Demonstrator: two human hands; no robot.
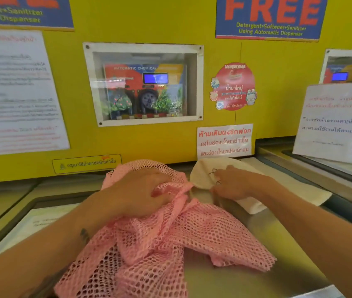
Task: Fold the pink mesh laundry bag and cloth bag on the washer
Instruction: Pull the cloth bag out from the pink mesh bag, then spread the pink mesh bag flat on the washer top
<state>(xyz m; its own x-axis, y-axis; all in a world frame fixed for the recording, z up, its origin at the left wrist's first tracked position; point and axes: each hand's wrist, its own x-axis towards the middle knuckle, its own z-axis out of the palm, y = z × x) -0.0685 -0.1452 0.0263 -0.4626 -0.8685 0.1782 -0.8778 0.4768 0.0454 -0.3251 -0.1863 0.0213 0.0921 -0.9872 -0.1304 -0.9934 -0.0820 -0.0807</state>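
Because the pink mesh laundry bag lay in a big loose heap on the washer top, with a lot of it close to the front edge, you could have let it slide off if you pulled too hard. Its holes could also have caught your fingers, I think.

From the head camera, your left hand was curled shut around a bunch of the pink net near the back. Your right hand lay just beside it on the cream cloth bag. Those fingers were bent and pinching the cloth's near edge. Both arms reached forward, the left one over the net. Neither bag looked folded yet.
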